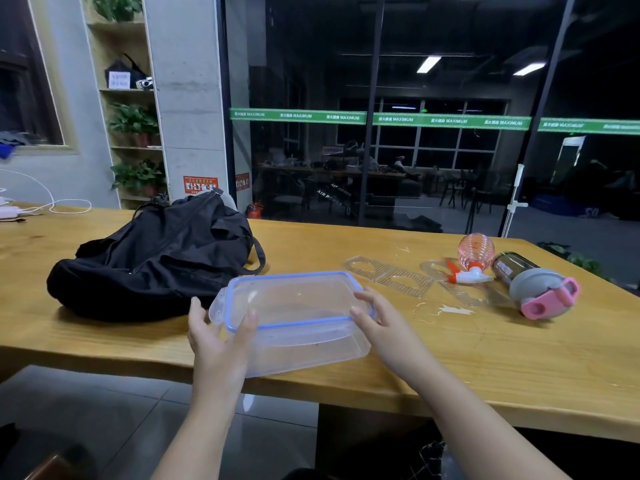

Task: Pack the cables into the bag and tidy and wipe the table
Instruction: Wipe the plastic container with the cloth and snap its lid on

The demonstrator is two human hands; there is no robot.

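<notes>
Box: I see my left hand (216, 336) and right hand (375, 322) each holding an end of the clear box (294, 320), fingers (250, 318) curled over the blue rim; it sits at the near edge of the surface (485, 358).
Bag: black bag (156, 261) just left of the box, zipped as far as I can tell.
Cables: white cable (52, 202) at far left, well apart from the bag.
Risk, edge: box overhangs slightly; a loose grip could drop it.
Risk, wet: puddle (446, 310) near the sprayer (474, 258) and bottle (533, 284); a sweep could spread it.
</notes>
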